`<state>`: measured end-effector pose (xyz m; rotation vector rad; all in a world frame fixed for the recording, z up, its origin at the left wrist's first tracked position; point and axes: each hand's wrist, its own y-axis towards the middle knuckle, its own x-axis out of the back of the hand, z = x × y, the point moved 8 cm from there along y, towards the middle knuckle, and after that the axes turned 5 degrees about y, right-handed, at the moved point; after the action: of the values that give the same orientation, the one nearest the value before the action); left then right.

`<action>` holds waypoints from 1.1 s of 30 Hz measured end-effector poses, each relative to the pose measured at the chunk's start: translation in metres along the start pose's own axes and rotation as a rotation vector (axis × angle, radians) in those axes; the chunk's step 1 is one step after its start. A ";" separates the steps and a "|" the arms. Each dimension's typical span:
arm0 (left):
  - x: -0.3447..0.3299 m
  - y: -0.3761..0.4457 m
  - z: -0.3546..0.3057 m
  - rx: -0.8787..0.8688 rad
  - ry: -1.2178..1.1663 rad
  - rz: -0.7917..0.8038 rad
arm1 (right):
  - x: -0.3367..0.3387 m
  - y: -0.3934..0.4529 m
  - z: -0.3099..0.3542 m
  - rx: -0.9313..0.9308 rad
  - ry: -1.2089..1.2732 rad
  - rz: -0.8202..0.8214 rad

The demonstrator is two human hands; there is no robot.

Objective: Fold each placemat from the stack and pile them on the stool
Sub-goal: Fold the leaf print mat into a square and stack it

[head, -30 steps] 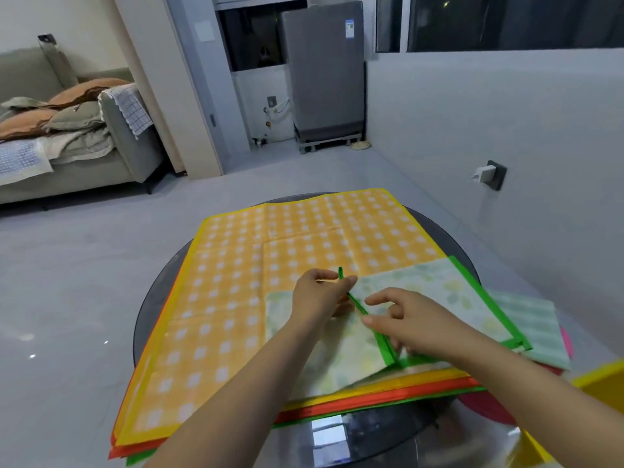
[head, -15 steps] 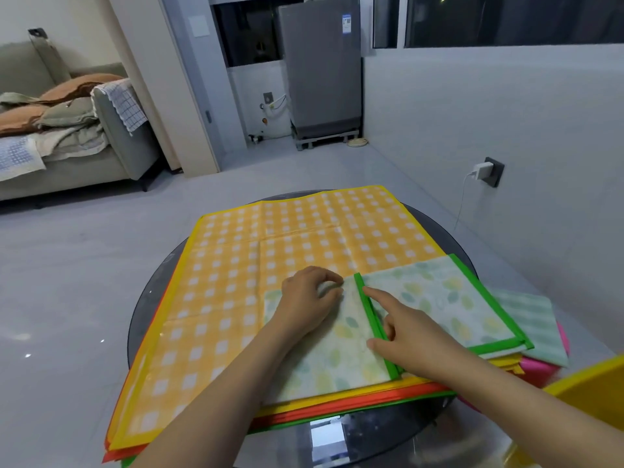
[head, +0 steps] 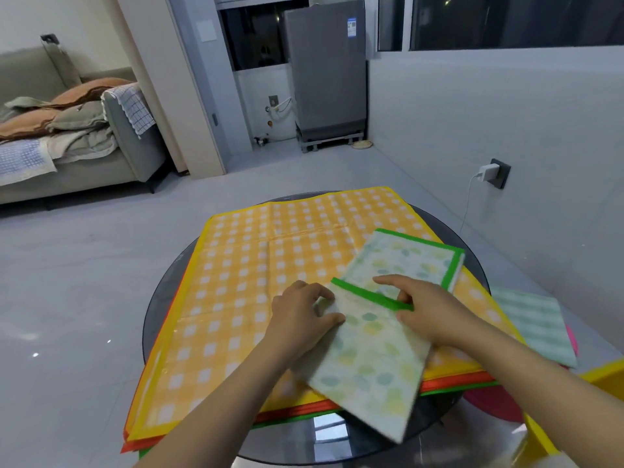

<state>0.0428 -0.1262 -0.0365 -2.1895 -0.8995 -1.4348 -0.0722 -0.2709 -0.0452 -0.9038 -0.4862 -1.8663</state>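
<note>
Grey fabric sofa far left, heaped with rumpled bedding. Grey metal fridge against back wall. White plug-in charger in dark wall socket, right wall.

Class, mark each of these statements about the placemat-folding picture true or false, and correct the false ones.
1. Both hands hold the green-edged leaf-print placemat. True: left hand, right hand.
2. The top flat mat of the stack is blue striped. False: orange-yellow check.
3. The stack lies on a round dark glass table. True.
4. A charger is plugged into the wall socket. True.
5. The sofa is bare. False: cushions and blankets lie on it.
</note>
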 end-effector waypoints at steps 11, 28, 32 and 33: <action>-0.010 -0.017 -0.020 -0.171 0.069 -0.042 | 0.010 0.024 -0.005 0.080 -0.251 -0.109; -0.056 -0.011 -0.028 -0.292 0.333 0.179 | -0.038 -0.017 -0.007 0.057 -0.448 0.061; -0.057 -0.011 -0.025 -0.282 0.340 0.185 | -0.025 -0.022 -0.021 -0.020 -0.458 0.006; -0.057 -0.011 -0.025 -0.281 0.342 0.189 | -0.021 -0.023 -0.026 -0.050 -0.452 -0.004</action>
<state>0.0029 -0.1512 -0.0787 -2.0536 -0.3820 -1.8525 -0.0974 -0.2653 -0.0769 -1.3681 -0.7152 -1.6802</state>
